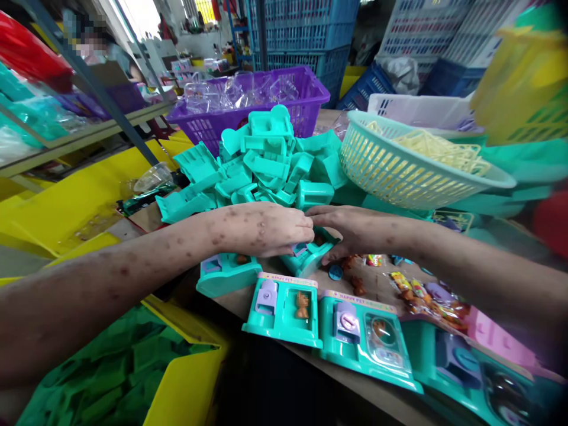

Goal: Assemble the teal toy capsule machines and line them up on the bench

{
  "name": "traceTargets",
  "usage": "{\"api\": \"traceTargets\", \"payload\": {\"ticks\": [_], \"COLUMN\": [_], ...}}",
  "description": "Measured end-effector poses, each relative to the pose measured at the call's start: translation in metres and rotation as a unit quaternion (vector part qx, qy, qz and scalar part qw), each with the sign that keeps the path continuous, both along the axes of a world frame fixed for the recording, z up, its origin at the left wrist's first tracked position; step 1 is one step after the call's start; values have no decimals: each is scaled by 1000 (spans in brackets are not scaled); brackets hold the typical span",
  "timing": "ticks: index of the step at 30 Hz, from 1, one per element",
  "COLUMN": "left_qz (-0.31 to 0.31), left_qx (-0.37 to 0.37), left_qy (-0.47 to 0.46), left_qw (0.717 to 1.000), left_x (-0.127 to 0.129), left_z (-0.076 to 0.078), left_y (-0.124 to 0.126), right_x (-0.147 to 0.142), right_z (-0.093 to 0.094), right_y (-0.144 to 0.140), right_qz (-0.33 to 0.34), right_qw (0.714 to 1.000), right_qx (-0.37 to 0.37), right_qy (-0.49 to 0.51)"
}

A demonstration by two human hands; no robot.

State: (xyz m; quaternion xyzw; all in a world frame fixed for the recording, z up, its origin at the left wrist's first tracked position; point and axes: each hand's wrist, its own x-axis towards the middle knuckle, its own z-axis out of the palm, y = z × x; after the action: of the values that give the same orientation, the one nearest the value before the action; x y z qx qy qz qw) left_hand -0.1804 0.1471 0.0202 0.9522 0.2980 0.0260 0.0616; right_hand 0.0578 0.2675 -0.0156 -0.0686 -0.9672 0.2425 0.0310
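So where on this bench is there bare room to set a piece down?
Little. Bare tabletop shows only right of the right hand, between the figurines and sweets. Both hands, the left hand included, crowd one teal toy; the teal pile and finished toys fill the rest.

- My left hand and right hand meet on a toy housing at table centre.
- A heap of housings lies at twelve o'clock, a crate behind it.
- A round basket sits at two o'clock.
- Finished toys lie in a row at six o'clock.
- A bin stands at seven o'clock.
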Motion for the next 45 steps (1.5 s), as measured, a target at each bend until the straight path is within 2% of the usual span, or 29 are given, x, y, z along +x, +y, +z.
{"api": "traceTargets", "payload": {"ticks": [4, 12, 18, 25, 29, 31, 34, 38, 41, 45], "left_qz": [-1, -24, -3, 4, -1, 8, 58, 120, 154, 195], "left_qx": [-18, -84, -60, -29, -47, -36, 25, 99, 97, 74], "left_qy": [18, -40, -14, 124, 88, 39, -21, -24, 3, 30], "left_qw": [1000, 995, 998, 992, 995, 999, 998, 987, 983, 978], "left_x": [2, 2, 7, 22, 15, 6, -5, -10, -5, 5], "left_z": [2, 6, 12, 11, 10, 7, -3, -16, -20, -14], "left_y": [1, 8, 12, 20, 20, 13, -9, -44, -61, -67], "right_x": [-1, 1, -1, -5, -4, -3, -2, -3, -4, -5], "right_z": [4, 4, 4, 10, 9, 7, 5, 4, 4, 4], "right_y": [2, 2, 4, 1, 0, 0, 1, 1, 0, -1], "right_qz": [13, 21, 38, 42, 38, 29, 9, 1, -1, -2], "right_qw": [1000, 1000, 999, 998, 998, 998, 998, 997, 997, 997], "right_qx": [1, 10, 13, 10, 26, 35, 48, 47, 47, 57], "right_qy": [-21, -10, -19, -42, -37, -35, -43, -57, -63, -60]}}
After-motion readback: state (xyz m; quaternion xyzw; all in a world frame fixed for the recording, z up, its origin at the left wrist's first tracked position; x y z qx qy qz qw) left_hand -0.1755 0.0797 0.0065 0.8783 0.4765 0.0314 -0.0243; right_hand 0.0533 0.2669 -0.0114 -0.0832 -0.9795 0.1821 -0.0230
